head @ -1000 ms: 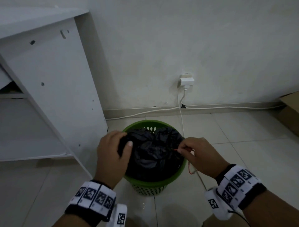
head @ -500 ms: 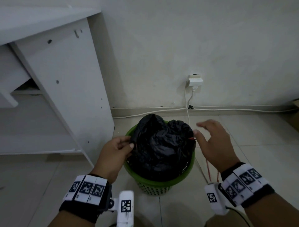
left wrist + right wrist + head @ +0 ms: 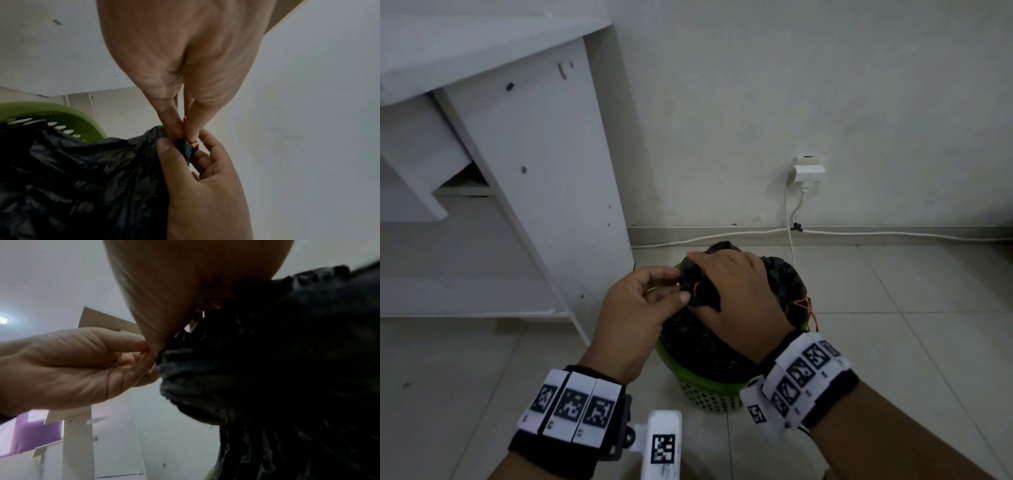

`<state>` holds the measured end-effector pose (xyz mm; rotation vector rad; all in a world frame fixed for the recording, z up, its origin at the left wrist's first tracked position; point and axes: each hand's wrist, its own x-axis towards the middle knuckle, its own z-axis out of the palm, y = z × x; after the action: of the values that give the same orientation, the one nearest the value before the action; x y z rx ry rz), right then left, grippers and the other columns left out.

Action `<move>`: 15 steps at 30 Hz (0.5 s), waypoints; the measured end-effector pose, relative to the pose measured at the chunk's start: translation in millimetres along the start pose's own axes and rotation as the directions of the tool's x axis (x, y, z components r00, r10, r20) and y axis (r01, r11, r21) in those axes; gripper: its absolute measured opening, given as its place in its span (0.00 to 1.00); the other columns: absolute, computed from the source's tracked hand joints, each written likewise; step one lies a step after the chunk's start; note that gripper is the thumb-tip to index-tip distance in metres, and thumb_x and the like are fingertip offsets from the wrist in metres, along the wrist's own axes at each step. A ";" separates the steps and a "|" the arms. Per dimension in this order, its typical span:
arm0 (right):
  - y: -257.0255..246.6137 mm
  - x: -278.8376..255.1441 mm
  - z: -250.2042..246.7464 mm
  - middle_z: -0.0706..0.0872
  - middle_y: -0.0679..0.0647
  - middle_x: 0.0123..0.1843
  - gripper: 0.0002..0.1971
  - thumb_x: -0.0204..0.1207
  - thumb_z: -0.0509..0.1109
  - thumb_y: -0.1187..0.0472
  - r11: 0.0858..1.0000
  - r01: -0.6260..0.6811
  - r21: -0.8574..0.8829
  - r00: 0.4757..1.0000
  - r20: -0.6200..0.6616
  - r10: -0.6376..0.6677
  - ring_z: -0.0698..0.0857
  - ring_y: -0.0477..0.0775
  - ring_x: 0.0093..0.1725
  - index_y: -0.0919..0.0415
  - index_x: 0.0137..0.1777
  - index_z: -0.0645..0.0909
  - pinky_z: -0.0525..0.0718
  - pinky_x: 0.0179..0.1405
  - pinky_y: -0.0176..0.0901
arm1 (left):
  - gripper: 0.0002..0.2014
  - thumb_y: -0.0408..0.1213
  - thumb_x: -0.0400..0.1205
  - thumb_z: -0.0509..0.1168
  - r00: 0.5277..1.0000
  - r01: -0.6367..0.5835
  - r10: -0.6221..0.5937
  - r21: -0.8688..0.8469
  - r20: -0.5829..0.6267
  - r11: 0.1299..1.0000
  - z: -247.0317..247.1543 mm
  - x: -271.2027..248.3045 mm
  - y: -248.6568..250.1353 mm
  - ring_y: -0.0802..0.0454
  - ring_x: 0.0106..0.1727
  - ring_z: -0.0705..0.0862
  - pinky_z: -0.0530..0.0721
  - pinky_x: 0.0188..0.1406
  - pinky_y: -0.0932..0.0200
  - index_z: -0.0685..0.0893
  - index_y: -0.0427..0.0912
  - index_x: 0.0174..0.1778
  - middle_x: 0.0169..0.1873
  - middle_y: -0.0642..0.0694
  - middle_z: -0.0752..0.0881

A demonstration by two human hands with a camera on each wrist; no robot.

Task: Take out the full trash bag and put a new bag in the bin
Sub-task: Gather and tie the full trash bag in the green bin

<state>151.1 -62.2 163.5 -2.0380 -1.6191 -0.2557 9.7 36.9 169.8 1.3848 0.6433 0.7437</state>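
Note:
A green perforated bin (image 3: 709,394) stands on the tiled floor, and a full black trash bag (image 3: 784,284) bulges out of it. My right hand (image 3: 702,281) reaches over the bag and grips its gathered left edge. My left hand (image 3: 678,286) pinches the same bunched edge, where a red drawstring (image 3: 697,287) shows. In the left wrist view the left hand (image 3: 185,146) and the right hand's fingertips (image 3: 174,126) meet on the bag (image 3: 82,170) above the bin rim (image 3: 61,112). The right wrist view shows the bag (image 3: 287,369) beside the left hand (image 3: 152,356).
A white desk side panel (image 3: 534,171) stands close to the bin's left. A wall socket with a plug (image 3: 808,169) and a white cable (image 3: 893,233) run along the wall behind. Open tiled floor (image 3: 911,342) lies to the right.
My right hand let go at the bin's right side, crossed left over the bag and now grips its gathered edge. The left hand stays at the left rim. More of the bag stands above the bin.

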 end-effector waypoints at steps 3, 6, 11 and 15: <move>1.6 1.4 0.9 0.84 0.49 0.59 0.24 0.69 0.74 0.51 1.000 -0.005 0.026 0.997 -0.076 0.007 0.79 0.57 0.65 0.50 0.67 0.78 0.72 0.65 0.55 | 0.13 0.16 0.75 0.72 1.000 -0.010 0.010 0.005 -0.002 1.000 -5.4 -1.1 1.1 0.52 0.45 0.91 0.87 0.42 0.67 0.85 0.35 0.49 0.42 0.47 0.93; 0.0 1.9 -0.7 0.84 0.48 0.55 0.17 0.70 0.76 0.52 0.992 -0.008 0.125 0.992 -0.122 0.023 0.80 0.54 0.59 0.51 0.58 0.81 0.76 0.60 0.53 | 0.11 0.13 0.77 0.68 1.000 -0.023 0.023 0.019 -0.007 1.000 -5.0 -2.5 2.3 0.61 0.41 0.90 0.84 0.39 0.72 0.81 0.35 0.39 0.37 0.57 0.92; 0.0 5.0 3.7 0.88 0.46 0.45 0.05 0.73 0.73 0.56 0.992 0.013 0.124 1.000 -0.023 -0.011 0.82 0.54 0.50 0.53 0.47 0.87 0.81 0.49 0.55 | 0.08 0.25 0.82 0.67 0.998 0.006 0.002 0.124 -0.058 0.992 -0.4 -2.1 1.8 0.54 0.44 0.92 0.88 0.43 0.66 0.91 0.36 0.44 0.37 0.52 0.94; -2.7 3.9 6.4 0.87 0.46 0.43 0.04 0.74 0.72 0.58 0.990 0.046 0.132 0.998 -0.039 -0.041 0.82 0.53 0.47 0.53 0.46 0.87 0.80 0.46 0.54 | 0.09 0.41 0.82 0.72 0.997 0.050 -0.041 0.148 -0.065 0.988 1.4 -3.1 3.7 0.48 0.45 0.93 0.90 0.48 0.56 0.93 0.39 0.43 0.39 0.43 0.94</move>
<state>148.5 -55.3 160.6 -1.8900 -1.6153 -0.1933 8.5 33.7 173.5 1.4839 0.7898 0.7153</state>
